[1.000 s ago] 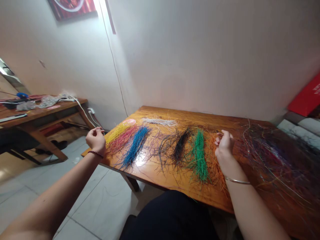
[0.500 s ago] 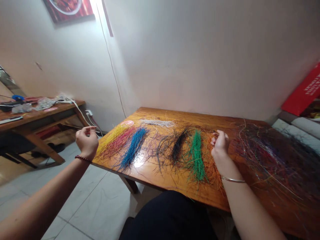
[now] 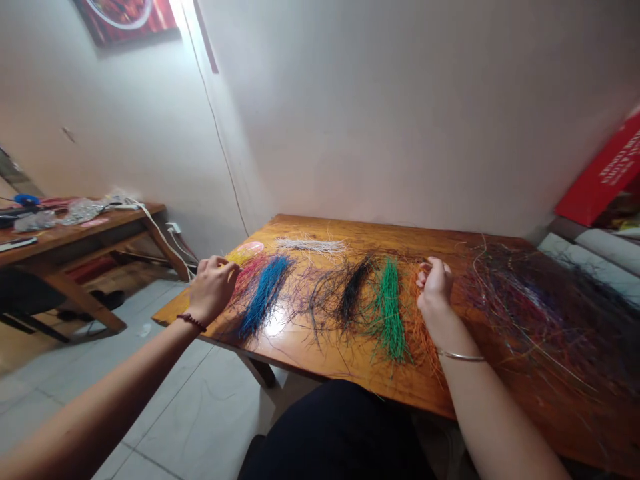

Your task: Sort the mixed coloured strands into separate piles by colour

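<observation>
Thin coloured wires lie in sorted bunches on a brown wooden table. My left hand, fingers curled and pinched, is over the yellow wires and the red wires; anything in its grip is too small to make out. Beside it lies a blue bunch. My right hand, also closed, is above the orange wires, and what it may hold is hidden. Left of it are a green bunch and a black bunch.
White wires lie toward the back. A large tangled heap of mixed wires covers the table's right side. A red box stands beyond it. Another table with plastic bags is at far left.
My left hand has moved right, from beyond the table's left edge to over the yellow and red wires. My right hand stays near the orange wires. The view has shifted slightly.
</observation>
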`<state>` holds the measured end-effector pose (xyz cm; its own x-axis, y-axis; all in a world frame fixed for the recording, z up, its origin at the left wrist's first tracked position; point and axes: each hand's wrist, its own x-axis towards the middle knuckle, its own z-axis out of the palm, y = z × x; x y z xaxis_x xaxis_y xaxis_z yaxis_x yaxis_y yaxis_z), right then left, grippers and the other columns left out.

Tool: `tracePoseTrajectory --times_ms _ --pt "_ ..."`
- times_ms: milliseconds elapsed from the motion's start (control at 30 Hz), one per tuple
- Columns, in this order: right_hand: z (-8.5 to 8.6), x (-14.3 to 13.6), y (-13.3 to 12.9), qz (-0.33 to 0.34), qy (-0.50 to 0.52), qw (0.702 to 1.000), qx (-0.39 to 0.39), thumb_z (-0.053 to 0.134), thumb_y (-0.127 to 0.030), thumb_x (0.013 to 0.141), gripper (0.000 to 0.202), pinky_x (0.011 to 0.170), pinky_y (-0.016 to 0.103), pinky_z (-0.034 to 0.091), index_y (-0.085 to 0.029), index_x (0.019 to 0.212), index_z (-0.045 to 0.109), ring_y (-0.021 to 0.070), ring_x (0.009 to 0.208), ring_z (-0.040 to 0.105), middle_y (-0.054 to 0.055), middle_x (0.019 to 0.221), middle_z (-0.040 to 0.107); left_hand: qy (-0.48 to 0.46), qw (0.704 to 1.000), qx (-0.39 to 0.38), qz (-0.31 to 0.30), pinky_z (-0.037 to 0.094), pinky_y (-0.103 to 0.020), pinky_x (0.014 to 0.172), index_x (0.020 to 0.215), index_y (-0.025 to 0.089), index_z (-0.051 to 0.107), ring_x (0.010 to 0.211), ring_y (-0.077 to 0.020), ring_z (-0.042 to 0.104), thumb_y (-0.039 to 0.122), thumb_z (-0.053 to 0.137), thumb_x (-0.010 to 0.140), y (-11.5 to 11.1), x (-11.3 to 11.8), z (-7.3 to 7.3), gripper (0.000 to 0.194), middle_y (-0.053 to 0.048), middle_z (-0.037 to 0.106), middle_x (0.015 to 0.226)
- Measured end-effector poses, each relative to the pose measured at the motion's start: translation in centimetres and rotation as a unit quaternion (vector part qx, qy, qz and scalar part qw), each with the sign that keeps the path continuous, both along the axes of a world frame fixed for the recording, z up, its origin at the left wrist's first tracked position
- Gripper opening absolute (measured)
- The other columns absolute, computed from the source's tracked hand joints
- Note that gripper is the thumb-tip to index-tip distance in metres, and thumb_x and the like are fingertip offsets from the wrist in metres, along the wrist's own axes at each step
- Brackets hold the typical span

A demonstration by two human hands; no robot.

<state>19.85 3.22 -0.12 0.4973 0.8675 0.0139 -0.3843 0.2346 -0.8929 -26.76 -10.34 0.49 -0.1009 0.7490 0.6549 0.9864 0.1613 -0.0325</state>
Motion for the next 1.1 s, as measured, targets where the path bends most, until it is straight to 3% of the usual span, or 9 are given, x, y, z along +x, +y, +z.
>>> tracePoseTrajectory --times_ms 133,267,567,700,933,1100 --pt "0.1 -0.1 -0.1 0.001 0.003 1.0 0.004 0.055 -0.03 0.071 0.016 0.033 0.017 0.019 -0.02 0.08 0.045 0.0031 0.038 0.032 -0.007 0.068 0.053 0.032 0.997 -0.064 -0.011 0.04 -0.033 0.068 0.09 0.025 0.072 0.097 -0.0279 0.049 0.042 0.043 0.093 -1.1 0.3 -1.3 0.033 -0.01 0.059 0.104" --pt "0.2 -0.1 -0.2 0.001 -0.003 1.0 0.004 0.055 -0.029 0.072 0.015 0.033 0.017 0.02 -0.02 0.079 0.045 0.0029 0.038 0.032 -0.006 0.068 0.053 0.026 0.998 -0.053 -0.017 0.039 -0.033 0.067 0.088 0.027 0.071 0.096 -0.0277 0.05 0.042 0.043 0.094 -1.8 0.2 -1.0 0.033 -0.009 0.06 0.104" --pt "0.3 -0.3 -0.4 0.002 0.001 1.0 0.001 0.057 -0.03 0.071 0.016 0.034 0.017 0.02 -0.019 0.077 0.047 0.0026 0.039 0.033 -0.006 0.067 0.053 -0.021 0.99 0.136 0.005 0.043 -0.039 0.083 0.093 0.023 0.072 0.099 -0.0283 0.051 0.043 0.05 0.093 -4.0 0.5 0.4 0.03 -0.01 0.062 0.101" --pt "0.2 -0.3 -0.3 -0.003 -0.003 1.0 0.002 0.056 -0.029 0.071 0.015 0.034 0.017 0.021 -0.019 0.076 0.047 0.0025 0.039 0.032 -0.007 0.067 0.054 -0.021 0.987 0.157 -0.01 0.043 -0.039 0.084 0.093 0.026 0.073 0.096 -0.0276 0.052 0.042 0.053 0.091 -4.4 0.2 0.4 0.026 -0.009 0.063 0.098" --pt "0.0 -0.2 0.0 -0.007 -0.007 1.0 -0.001 0.056 -0.029 0.072 0.015 0.034 0.017 0.021 -0.019 0.077 0.047 0.0027 0.04 0.033 -0.007 0.067 0.054 0.01 0.999 0.022 -0.048 0.04 -0.034 0.071 0.086 0.03 0.073 0.096 -0.0286 0.051 0.042 0.048 0.092 -4.0 -0.6 -0.7 0.028 -0.009 0.063 0.096" --pt "0.0 -0.2 0.0 -0.009 -0.008 1.0 -0.003 0.055 -0.029 0.072 0.013 0.034 0.017 0.021 -0.019 0.077 0.047 0.0027 0.039 0.034 -0.007 0.067 0.054 0.046 0.997 -0.024 -0.052 0.037 -0.034 0.068 0.088 0.029 0.072 0.093 -0.029 0.05 0.04 0.042 0.094 -3.8 -1.1 -0.8 0.033 -0.009 0.064 0.098"
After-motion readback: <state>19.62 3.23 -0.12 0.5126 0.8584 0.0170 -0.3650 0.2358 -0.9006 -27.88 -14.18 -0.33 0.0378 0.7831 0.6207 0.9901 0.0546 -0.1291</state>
